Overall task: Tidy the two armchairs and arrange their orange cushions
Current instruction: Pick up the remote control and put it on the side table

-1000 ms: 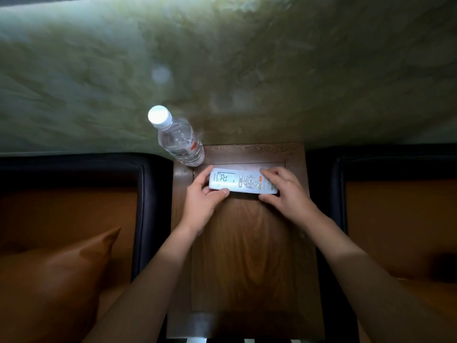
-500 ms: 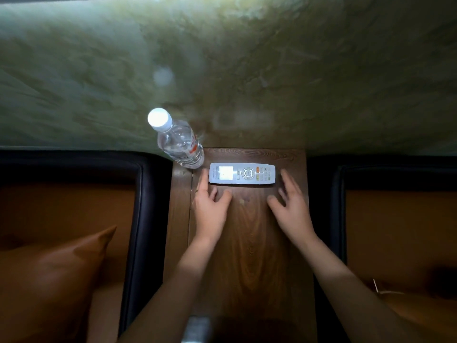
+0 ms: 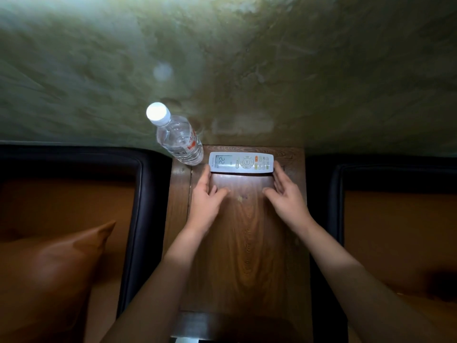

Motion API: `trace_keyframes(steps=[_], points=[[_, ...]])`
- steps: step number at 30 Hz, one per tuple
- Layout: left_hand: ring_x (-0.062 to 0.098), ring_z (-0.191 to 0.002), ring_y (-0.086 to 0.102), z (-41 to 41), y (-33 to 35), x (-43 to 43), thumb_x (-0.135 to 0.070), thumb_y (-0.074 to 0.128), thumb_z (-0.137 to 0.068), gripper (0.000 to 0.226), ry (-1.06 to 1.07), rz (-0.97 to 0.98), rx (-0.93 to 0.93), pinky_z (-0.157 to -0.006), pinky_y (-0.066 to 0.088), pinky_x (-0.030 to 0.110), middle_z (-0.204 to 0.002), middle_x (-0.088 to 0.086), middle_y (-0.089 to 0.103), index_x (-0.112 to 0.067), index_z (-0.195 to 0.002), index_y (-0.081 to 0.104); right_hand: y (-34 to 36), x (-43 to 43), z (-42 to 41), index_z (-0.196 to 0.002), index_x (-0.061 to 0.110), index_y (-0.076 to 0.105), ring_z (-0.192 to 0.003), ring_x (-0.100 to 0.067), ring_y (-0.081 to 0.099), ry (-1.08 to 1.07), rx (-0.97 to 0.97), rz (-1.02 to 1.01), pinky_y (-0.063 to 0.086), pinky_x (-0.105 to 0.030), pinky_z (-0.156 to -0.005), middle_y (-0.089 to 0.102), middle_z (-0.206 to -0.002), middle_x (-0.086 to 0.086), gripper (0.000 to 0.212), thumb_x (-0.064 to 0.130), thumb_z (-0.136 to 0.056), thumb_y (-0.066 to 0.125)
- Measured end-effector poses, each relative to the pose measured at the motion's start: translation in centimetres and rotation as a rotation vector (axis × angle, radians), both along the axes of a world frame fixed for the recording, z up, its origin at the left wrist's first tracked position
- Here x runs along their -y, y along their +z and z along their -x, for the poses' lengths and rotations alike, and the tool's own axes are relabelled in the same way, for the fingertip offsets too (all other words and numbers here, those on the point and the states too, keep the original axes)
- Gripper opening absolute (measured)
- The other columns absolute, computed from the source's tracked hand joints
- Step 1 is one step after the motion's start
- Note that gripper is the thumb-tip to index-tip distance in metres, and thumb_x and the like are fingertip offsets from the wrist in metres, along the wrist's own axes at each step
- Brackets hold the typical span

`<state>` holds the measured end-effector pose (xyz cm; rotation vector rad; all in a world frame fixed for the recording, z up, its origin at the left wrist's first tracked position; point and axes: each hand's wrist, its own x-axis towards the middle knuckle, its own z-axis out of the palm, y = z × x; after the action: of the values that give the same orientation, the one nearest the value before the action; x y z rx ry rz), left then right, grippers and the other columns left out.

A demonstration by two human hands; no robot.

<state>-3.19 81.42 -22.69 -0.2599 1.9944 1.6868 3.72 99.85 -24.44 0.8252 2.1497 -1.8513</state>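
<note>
An orange cushion (image 3: pixel 52 268) lies on the seat of the left armchair (image 3: pixel 138 219), which has a dark frame. The right armchair (image 3: pixel 336 206) shows an orange seat and part of another orange cushion (image 3: pixel 420 313) at the lower right. Between them stands a wooden side table (image 3: pixel 247 256). My left hand (image 3: pixel 206 201) and right hand (image 3: pixel 288 199) rest on its top with straight fingers. Their fingertips touch the two ends of a white remote control (image 3: pixel 241 162) at the table's far edge.
A clear water bottle (image 3: pixel 176 138) with a white cap stands at the table's far left corner, just left of the remote. A greenish wall (image 3: pixel 247 70) rises right behind the table and both chairs.
Both hands let go of the remote after sliding it to the table's far edge. They now lie flat with fingertips at its ends.
</note>
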Motion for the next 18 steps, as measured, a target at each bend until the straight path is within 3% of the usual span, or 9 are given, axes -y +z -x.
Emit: trace_keyframes(steps=[2, 5, 8, 10, 14, 18], points=[[-0.028, -0.108, 0.049, 0.7, -0.2, -0.2, 0.022, 0.055, -0.086, 0.08, -0.021, -0.027, 0.006, -0.097, 0.039, 0.002, -0.151, -0.007, 0.037, -0.004, -0.156, 0.026, 0.0, -0.2, 0.6, -0.157, 0.026, 0.027, -0.14, 0.006, 0.037, 0.026, -0.012, -0.008, 0.026, -0.033, -0.123, 0.041, -0.149, 0.026, 0.085, 0.028, -0.08, 0.06], [-0.03, -0.107, 0.048, 1.5, -0.3, -0.3, 0.023, 0.055, -0.083, 0.084, -0.059, -0.042, 0.011, -0.095, 0.039, 0.002, -0.154, -0.008, 0.034, -0.005, -0.156, 0.025, -0.1, -0.2, 1.6, -0.158, 0.029, 0.026, -0.138, 0.001, 0.041, 0.021, -0.002, -0.011, 0.03, -0.031, -0.121, 0.042, -0.151, 0.02, 0.094, 0.041, -0.071, 0.058], [-0.016, -0.129, 0.041, 1.8, -0.2, 0.1, 0.018, 0.06, -0.08, 0.089, -0.089, -0.006, 0.011, -0.118, 0.031, 0.023, -0.162, -0.004, 0.03, -0.008, -0.157, 0.025, 0.5, 0.4, 2.1, -0.158, 0.027, 0.025, -0.138, 0.002, 0.038, -0.02, 0.002, -0.026, 0.027, -0.023, -0.118, 0.04, -0.151, 0.018, 0.084, 0.032, -0.084, 0.064], [0.0, -0.144, 0.032, 2.0, -0.2, 0.2, 0.009, 0.061, -0.073, 0.095, -0.109, 0.013, -0.004, -0.122, 0.026, 0.032, -0.164, -0.002, 0.027, -0.009, -0.158, 0.024, 0.4, 0.7, 2.2, -0.158, 0.024, 0.024, -0.136, 0.006, 0.03, -0.023, -0.007, -0.064, 0.021, -0.015, -0.112, 0.036, -0.149, 0.019, 0.075, 0.021, -0.094, 0.063], [0.008, -0.15, 0.019, 1.9, -0.2, 0.0, 0.023, 0.051, -0.078, 0.091, -0.103, 0.027, 0.0, -0.123, 0.021, 0.031, -0.167, 0.0, 0.015, -0.006, -0.158, 0.018, 0.0, 0.8, 2.5, -0.158, 0.021, 0.025, -0.135, 0.008, 0.025, -0.03, -0.017, -0.101, 0.018, -0.012, -0.11, 0.034, -0.158, 0.011, 0.071, 0.018, -0.097, 0.06], [-0.007, -0.14, 0.021, 1.6, -0.3, -0.4, 0.027, 0.047, -0.079, 0.092, -0.135, 0.029, -0.012, -0.12, 0.02, 0.023, -0.166, -0.002, 0.013, -0.006, -0.159, 0.015, 0.3, 1.0, 2.3, -0.158, 0.019, 0.024, -0.144, 0.003, 0.02, -0.026, -0.026, -0.164, 0.013, -0.014, -0.114, 0.029, -0.161, 0.008, 0.071, 0.017, -0.097, 0.059]])
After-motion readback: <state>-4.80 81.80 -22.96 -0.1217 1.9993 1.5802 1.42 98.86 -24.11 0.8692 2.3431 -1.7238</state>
